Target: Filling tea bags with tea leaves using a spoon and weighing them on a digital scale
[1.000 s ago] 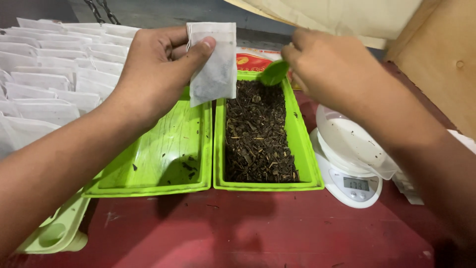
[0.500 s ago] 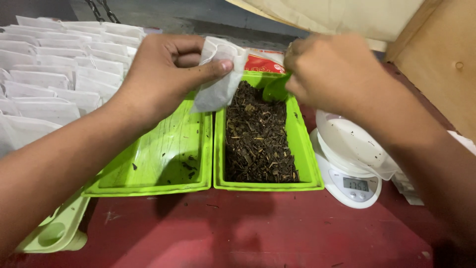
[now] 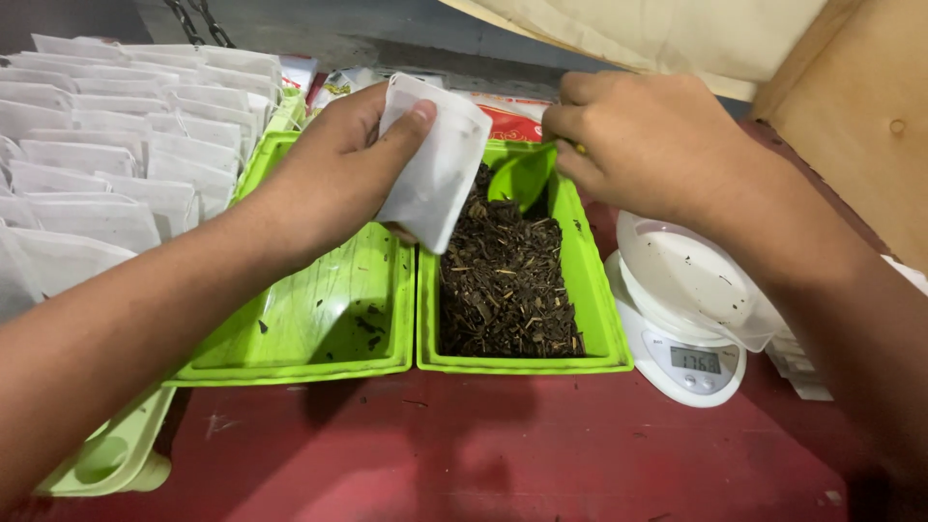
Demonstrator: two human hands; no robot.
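White paper filter bag (image 3: 435, 164), pinched in the left hand (image 3: 333, 174), had tilted over the loose-tea tray (image 3: 604, 319) while the right hand (image 3: 648, 135), gripping the green plastic scoop (image 3: 517, 179), dipped lower.

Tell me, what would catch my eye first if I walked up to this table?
Probably the bright green tray at the centre, filled with dark dried leaves. Above it the left hand holds a small white paper bag, while the right hand holds a green scoop beside it. Rows of white bags cover the left side, and a white kitchen scale sits at the right.
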